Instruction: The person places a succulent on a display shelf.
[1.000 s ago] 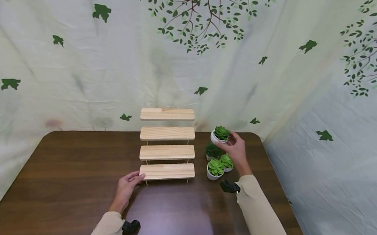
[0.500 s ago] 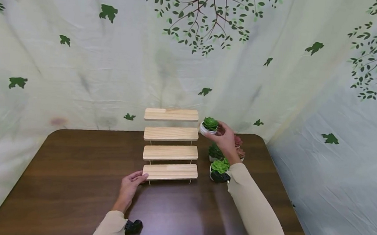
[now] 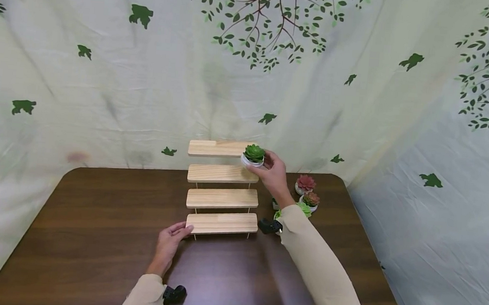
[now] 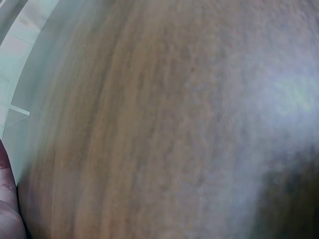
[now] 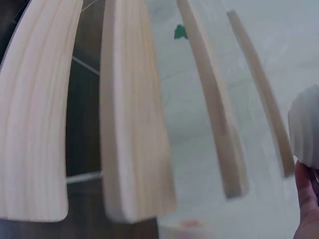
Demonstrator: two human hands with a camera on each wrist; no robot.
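Observation:
My right hand (image 3: 275, 178) holds a green potted succulent (image 3: 254, 154) in a white pot, upright, at the right end of the upper boards of a stepped wooden display stand (image 3: 221, 223). In the right wrist view the white pot (image 5: 305, 128) shows at the right edge, past the stand's pale boards (image 5: 142, 114), with fingers (image 5: 305, 191) under it. With its thumb on the board, my left hand (image 3: 168, 244) grips the left corner of the lowest step. In the left wrist view only part of the left hand (image 4: 7, 204) shows at the edge.
Right of the stand, red (image 3: 306, 183) and reddish-brown (image 3: 310, 200) potted succulents stand on the dark wooden table (image 3: 104, 237). Green ones (image 3: 304, 210) beside them are partly hidden by the right forearm. A leaf-patterned cloth (image 3: 103, 79) hangs behind the table.
My right hand has carried the green succulent leftward from above the other pots to the stand's upper boards. The left hand stays at the lowest step; the head view has shifted slightly.

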